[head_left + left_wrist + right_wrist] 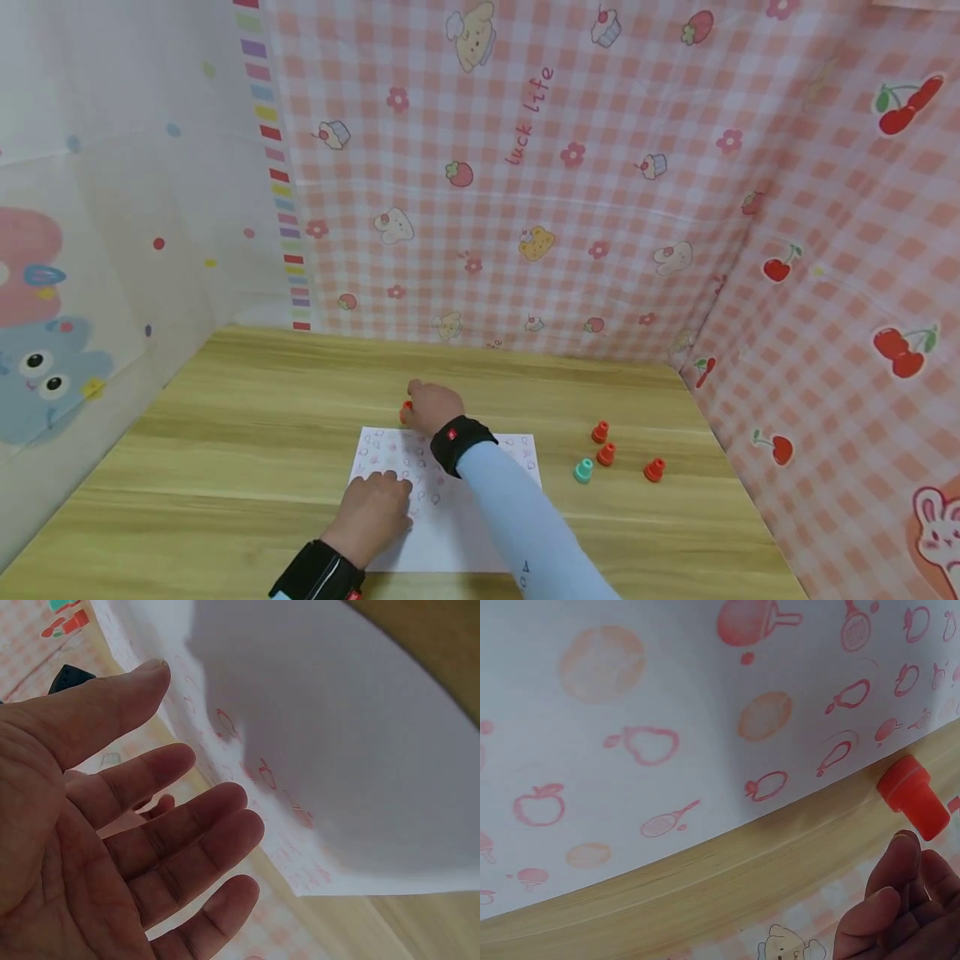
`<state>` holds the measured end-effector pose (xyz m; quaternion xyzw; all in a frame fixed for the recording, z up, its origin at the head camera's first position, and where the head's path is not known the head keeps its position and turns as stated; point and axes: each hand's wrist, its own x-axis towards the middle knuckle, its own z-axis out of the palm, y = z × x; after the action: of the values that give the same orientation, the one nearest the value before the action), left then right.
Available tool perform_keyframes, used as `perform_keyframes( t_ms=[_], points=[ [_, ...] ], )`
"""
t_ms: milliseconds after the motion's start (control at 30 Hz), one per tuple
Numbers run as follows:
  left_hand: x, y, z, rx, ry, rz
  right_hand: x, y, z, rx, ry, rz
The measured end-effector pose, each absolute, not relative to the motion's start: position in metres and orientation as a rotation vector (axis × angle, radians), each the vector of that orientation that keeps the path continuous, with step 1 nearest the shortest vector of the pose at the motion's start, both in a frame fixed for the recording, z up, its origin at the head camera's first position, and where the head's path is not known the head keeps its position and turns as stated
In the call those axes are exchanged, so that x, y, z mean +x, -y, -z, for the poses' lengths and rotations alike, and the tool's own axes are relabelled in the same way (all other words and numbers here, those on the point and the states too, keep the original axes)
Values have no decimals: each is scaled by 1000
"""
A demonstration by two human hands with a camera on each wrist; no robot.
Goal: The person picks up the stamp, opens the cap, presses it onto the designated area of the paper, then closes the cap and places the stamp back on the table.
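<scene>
White paper printed with rows of small red and orange pictures, such as apples and rackets, lies on the wooden table. My left hand is over the paper's left part; the left wrist view shows its fingers loosely bent around nothing. Past the far edge of the sheet, a red stamp stands on the table. My right hand reaches across to it, with fingertips right by the stamp's narrow handle end and not wrapped around it.
To the right of the paper stand three red stamps and a teal stamp. A pink checked cloth hangs behind the table, another at the right, and a white patterned cloth at the left.
</scene>
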<state>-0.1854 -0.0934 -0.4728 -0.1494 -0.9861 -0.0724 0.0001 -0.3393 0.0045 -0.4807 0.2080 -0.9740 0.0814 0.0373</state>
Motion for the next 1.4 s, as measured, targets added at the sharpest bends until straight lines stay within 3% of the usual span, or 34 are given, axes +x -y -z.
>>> perform_keyframes(
  t_ms=[300, 1400],
  points=[
    [-182, 92, 474, -464, 3165, 279, -327, -7, 484, 771, 2890, -35],
    [-185, 81, 470, -497, 3072, 167, -328, -90, 465, 513, 3003, -272]
  ],
)
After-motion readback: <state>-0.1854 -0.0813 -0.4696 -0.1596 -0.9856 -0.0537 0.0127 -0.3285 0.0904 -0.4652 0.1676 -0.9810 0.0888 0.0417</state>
